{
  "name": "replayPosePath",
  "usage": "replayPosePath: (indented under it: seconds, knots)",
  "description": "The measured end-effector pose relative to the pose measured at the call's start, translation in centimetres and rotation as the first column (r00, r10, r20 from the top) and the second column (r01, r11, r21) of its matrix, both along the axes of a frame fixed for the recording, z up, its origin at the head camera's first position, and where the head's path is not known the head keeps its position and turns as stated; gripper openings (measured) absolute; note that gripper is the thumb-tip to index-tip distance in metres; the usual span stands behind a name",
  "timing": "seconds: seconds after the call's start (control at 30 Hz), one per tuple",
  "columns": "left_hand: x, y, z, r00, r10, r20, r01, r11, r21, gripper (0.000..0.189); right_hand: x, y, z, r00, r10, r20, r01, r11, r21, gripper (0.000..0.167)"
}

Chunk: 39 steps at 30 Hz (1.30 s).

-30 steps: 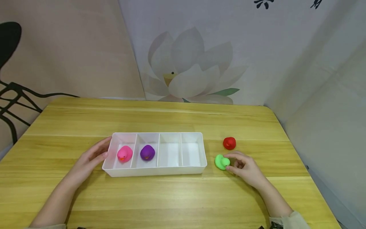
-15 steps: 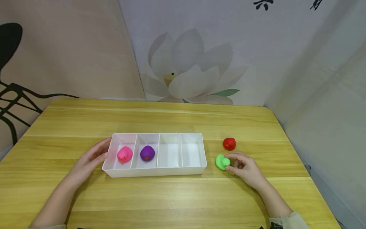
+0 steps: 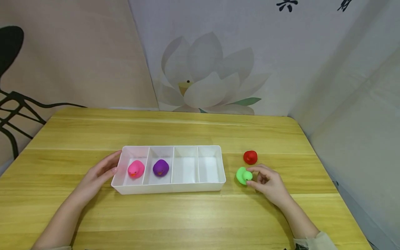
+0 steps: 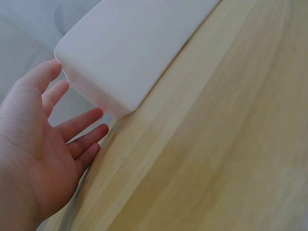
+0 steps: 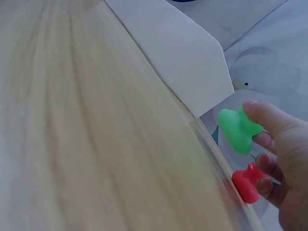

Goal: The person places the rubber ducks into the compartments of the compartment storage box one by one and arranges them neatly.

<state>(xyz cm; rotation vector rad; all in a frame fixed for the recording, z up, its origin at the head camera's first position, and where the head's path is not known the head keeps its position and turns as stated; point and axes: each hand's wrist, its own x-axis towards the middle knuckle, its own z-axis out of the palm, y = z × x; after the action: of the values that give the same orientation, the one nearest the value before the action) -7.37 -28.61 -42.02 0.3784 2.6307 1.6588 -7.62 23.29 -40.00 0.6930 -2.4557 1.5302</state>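
Observation:
A white tray (image 3: 172, 188) with a row of compartments lies on the table. Its leftmost compartment holds a pink rubber duck (image 3: 135, 169), and a purple rubber duck (image 3: 160, 168) sits in the one beside it. My left hand (image 3: 98, 175) is at the tray's left end; in the left wrist view its thumb touches the corner, fingers (image 4: 79, 122) loosely extended. To the right of the tray, my right hand (image 3: 269, 182) pinches a green rubber duck (image 3: 242, 175) between thumb and fingertips. Just behind it stands a red rubber duck (image 3: 250, 157), apart from the hand.
The wooden table (image 3: 187, 222) has a rounded far right corner. Cloth backdrops (image 3: 206, 69), one with a lotus print, stand close behind its far edge and to the right. A black chair (image 3: 18, 100) is beyond the left side.
The green duck has shifted very slightly up and to the right in the right hand's pinch. The left hand, the tray and the other ducks have stayed in place.

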Motion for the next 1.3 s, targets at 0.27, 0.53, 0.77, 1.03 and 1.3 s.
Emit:
replayPosePath:
  seconds: [0.27, 0.53, 0.77, 1.03, 1.3]
  knots:
    - [0.0, 0.0, 0.0, 1.0, 0.013, 0.02, -0.012, 1.0, -0.027, 0.05, 0.2, -0.5, 0.6, 0.997, -0.029, -0.072, 0.028, 0.999, -0.015, 0.037]
    - [0.0, 0.0, 0.0, 1.0, 0.01, 0.01, -0.01, 1.0, -0.005, 0.049, 0.6, -1.0, 1.9, 0.989, -0.055, -0.139, 0.059, 0.998, 0.019, 0.04]
    - [0.0, 0.0, 0.0, 1.0, 0.002, 0.009, -0.002, 1.0, 0.004, 0.049, 0.7, -1.5, 2.8, 0.987, -0.069, -0.145, 0.073, 0.997, 0.016, 0.039]
    - [0.0, 0.0, 0.0, 1.0, 0.009, 0.023, -0.008, 1.0, -0.013, 0.05, 0.8, -2.9, 4.2, 0.983, -0.064, -0.173, 0.065, 0.998, -0.002, 0.04]
    - [0.1, 0.0, 0.1, 1.0, 0.006, 0.014, -0.006, 1.0, 0.002, 0.05, 0.6, -4.7, 5.7, 0.974, -0.032, -0.224, 0.019, 0.998, -0.059, 0.041]
